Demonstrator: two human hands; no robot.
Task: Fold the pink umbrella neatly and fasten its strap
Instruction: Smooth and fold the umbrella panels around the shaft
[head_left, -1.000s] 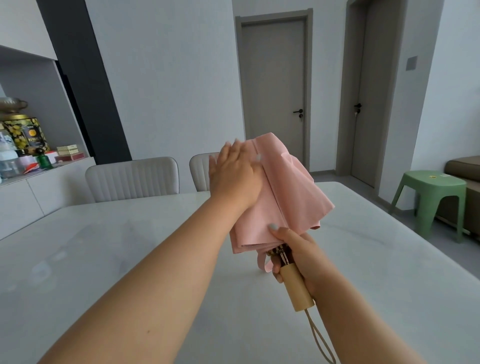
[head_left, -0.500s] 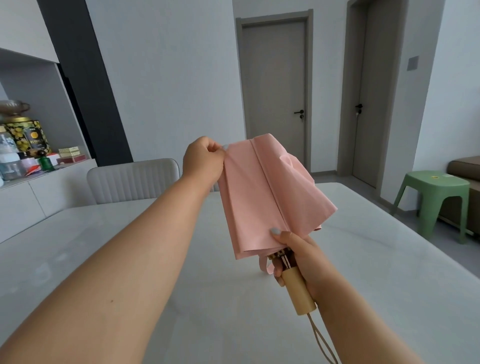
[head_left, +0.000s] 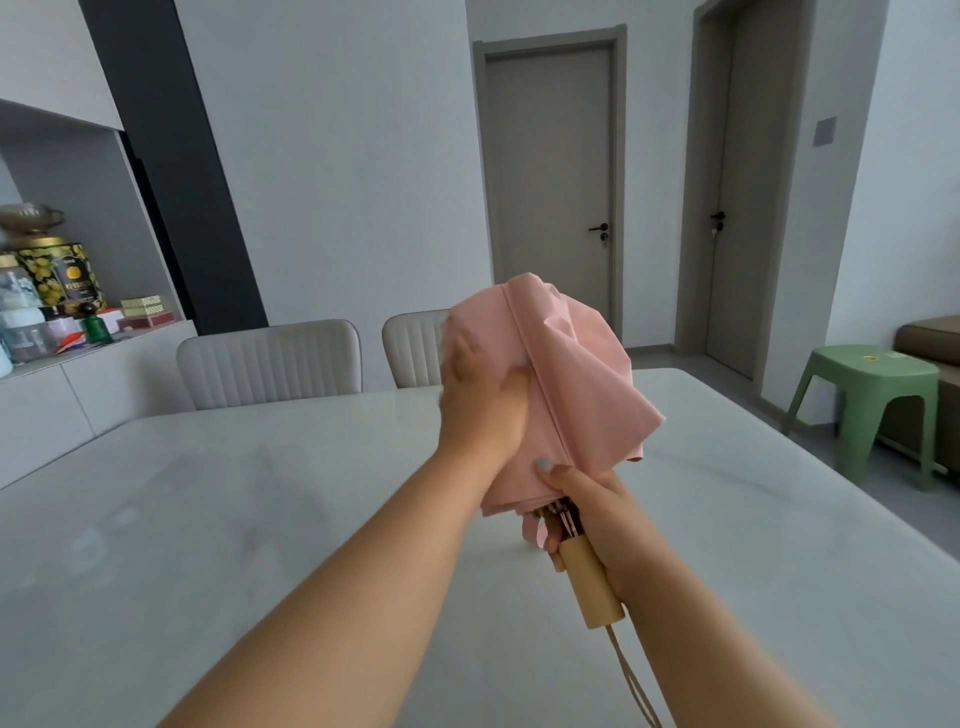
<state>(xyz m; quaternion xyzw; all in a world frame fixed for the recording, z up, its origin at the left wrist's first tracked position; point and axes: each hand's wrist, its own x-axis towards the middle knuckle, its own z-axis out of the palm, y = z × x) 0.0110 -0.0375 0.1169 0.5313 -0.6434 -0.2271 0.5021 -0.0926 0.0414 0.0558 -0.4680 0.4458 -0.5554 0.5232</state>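
Wooden handle (head_left: 589, 582) sat gripped in the right hand (head_left: 602, 525) above the tabletop (head_left: 208, 519); farther up, the left hand (head_left: 480, 400) pressed flat on the pink umbrella (head_left: 566, 384) canopy, which looked light, limp and slippery, best pinched along its seams.

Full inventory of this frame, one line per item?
umbrella: 1, pink, held above table
handle: 1, wood, in right hand
cord: 1, beige, hangs off handle
table: 1, white marble, foreground
chairs: 2, cream, behind table
doors: 2, grey, back wall
stool: 1, green, right
sofa: 1, brown, far right
tin: 1, yellow-black, left shelf
left hand: presses canopy
right hand: grips handle
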